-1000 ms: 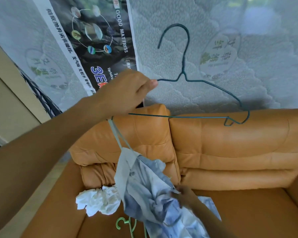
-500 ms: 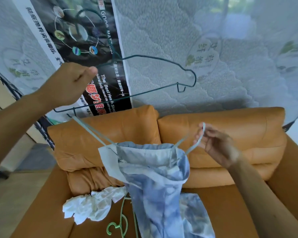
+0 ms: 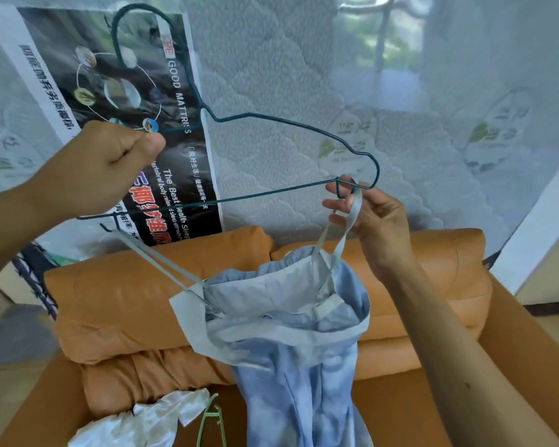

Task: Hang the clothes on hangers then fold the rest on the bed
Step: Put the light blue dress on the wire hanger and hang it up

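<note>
Blue dress (image 3: pixel 291 366) (one), two hangers (image 3: pixel 249 114) (image 3: pixel 207 417)

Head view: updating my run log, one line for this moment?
left hand grips dark green hanger | right hand pinches strap by hanger's right notch | blue dress hangs below

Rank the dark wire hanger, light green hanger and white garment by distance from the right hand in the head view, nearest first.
1. Dark wire hanger: right end at the right hand's fingertips, beside the dress strap they pinch.
2. Light green hanger: on the sofa seat, lower left.
3. White garment: on the seat, farther left.
</note>
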